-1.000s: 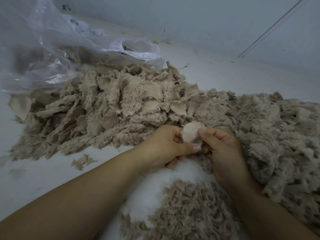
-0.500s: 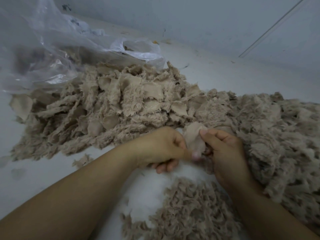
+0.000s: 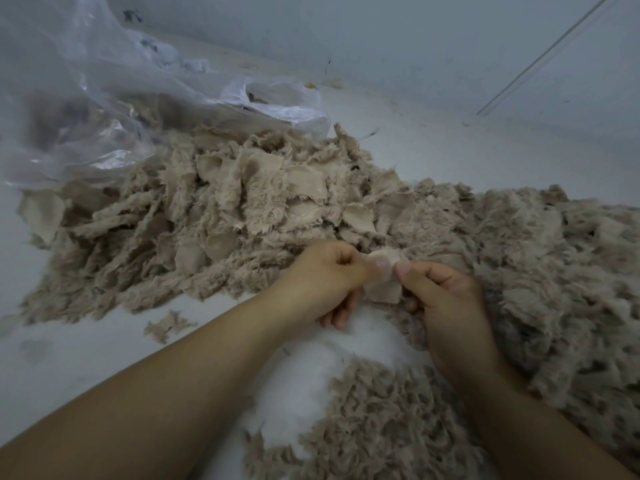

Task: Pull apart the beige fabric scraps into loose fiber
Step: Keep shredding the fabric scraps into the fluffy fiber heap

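One small beige fabric scrap (image 3: 383, 291) is held between both hands in the middle of the view. My left hand (image 3: 325, 278) pinches its left edge with thumb and curled fingers. My right hand (image 3: 446, 299) pinches its right edge, thumb on top. Behind them spreads a big heap of beige furry scraps (image 3: 221, 216). A mass of pulled-apart beige fiber (image 3: 561, 278) lies to the right. More loose fiber (image 3: 374, 424) sits in front, below my wrists.
A crumpled clear plastic bag (image 3: 104, 109) lies at the back left, partly over the scrap heap. The pale floor (image 3: 79, 348) shows at the left, with one stray scrap (image 3: 166, 325) on it. A grey wall (image 3: 415, 39) runs behind.
The scrap was turned and lowered between my hands. My left thumb shifted along its edge, and the piece now hangs flatter between both pinches.
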`<state>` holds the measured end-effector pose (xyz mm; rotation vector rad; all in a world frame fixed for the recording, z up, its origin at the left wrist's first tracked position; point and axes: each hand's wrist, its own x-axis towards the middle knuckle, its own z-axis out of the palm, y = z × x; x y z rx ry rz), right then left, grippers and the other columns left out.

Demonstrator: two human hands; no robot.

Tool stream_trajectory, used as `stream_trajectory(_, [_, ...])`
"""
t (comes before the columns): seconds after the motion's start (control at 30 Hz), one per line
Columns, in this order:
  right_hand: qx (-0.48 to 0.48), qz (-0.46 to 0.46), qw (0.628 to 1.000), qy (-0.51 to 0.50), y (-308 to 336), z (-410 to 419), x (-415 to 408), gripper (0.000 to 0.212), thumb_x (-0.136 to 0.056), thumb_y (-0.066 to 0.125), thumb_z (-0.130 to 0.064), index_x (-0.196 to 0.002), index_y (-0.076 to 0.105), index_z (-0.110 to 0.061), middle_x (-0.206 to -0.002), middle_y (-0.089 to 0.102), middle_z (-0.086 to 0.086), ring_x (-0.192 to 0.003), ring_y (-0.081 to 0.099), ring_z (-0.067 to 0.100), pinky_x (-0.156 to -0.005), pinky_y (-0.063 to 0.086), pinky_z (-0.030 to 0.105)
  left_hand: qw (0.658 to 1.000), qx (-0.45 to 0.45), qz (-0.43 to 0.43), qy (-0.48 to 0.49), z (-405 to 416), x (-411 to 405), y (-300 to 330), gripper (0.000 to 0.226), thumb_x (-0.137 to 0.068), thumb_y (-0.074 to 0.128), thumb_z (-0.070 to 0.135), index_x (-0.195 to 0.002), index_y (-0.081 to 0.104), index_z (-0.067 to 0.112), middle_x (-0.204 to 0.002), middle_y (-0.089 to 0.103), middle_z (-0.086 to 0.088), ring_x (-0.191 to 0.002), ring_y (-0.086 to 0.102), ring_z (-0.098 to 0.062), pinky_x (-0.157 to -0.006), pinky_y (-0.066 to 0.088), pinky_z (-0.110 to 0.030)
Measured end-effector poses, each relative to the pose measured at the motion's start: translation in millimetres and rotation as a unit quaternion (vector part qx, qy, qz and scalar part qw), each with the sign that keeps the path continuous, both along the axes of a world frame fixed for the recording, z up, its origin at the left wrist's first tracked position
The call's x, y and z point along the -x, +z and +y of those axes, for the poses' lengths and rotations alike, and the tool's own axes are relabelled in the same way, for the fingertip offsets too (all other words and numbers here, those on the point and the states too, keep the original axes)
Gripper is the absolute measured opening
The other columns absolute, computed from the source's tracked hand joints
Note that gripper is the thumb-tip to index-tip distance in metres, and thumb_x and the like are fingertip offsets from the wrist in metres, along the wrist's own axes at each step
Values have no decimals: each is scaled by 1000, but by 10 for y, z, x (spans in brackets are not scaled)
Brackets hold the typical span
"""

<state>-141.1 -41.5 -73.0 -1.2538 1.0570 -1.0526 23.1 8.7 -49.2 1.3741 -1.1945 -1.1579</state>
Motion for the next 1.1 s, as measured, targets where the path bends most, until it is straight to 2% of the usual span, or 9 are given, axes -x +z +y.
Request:
stream_trajectory(0.13, [5,-5,1000,9,24,14,-35,20,-89,69,-28,-76,74,-14,-68,62,20,-53,49,27,-48,39,31,998,-21,-29,-49,16,43,11,33,-96,61,18,-71,53,-1,-46,49,-9,-30,40,-17,-35,31,-19])
stream_trajectory(0.23, [3,-28,998,-49,36,-30,-37,22,-89,64,-22,-72,77,-22,-69,70,4,-53,54,16,-44,41,24,992,57,100,43,-19,-41,46,31,-98,56,14,-69,52,2,-43,48,-7,-28,37,-15,-33,26,-16])
stream_trajectory(0.37, [10,0,998,-56,22,-22,-27,22,-90,59,-29,-76,76,-26,-67,61,3,-51,42,16,-41,33,25,934,184,287,102,-95,-99,145,19,-97,53,4,-115,54,4,-86,70,-14,-54,61,-20,-41,45,-25])
stream_trajectory(0.43, [8,7,998,-56,9,-16,-38,22,-84,57,-34,-73,74,-25,-59,54,2,-48,41,14,-41,31,24,966,148,187,104,-139,8,33,33,-91,58,-5,-120,53,11,-98,66,-11,-65,63,-21,-47,49,-25])
stream_trajectory(0.5, [11,-2,998,-59,4,-26,-38,26,-88,56,-29,-68,73,-25,-55,55,-5,-47,43,9,-41,35,23,983,138,-73,92,-184,134,-110,27,-89,64,-3,-112,60,11,-98,62,-6,-75,61,-21,-59,48,-20])
stream_trajectory(0.57, [14,-7,998,-57,0,-35,-40,28,-90,56,-28,-67,72,-24,-64,63,-2,-53,49,10,-44,37,23,944,169,-275,74,-252,181,-217,29,-87,66,2,-115,62,9,-108,60,-6,-91,58,-19,-76,46,-18])
stream_trajectory(0.67, [15,0,998,-57,-11,-31,-48,22,-81,59,-35,-72,76,-24,-72,63,8,-60,48,20,-47,35,28,891,173,-417,43,-352,183,-240,46,-85,59,5,-130,53,12,-125,55,-10,-107,57,-30,-83,51,-42])
stream_trajectory(0.9, [-7,6,1000,-15,-44,-82,-80,23,-98,56,-27,-99,79,-24,-78,57,19,-64,45,23,-52,34,29,913,183,-356,75,-394,190,-277,8,-86,61,8,-89,68,8,-88,68,-8,-83,61,-27,-71,51,-41])
stream_trajectory(1.1, [-59,28,998,-16,-3,-129,-100,21,-100,56,-25,-106,74,-16,-84,74,18,-68,60,27,-50,43,29,969,161,-158,102,-256,207,-174,18,-86,70,5,-69,65,11,-60,57,8,-53,51,-1,-53,41,-14])
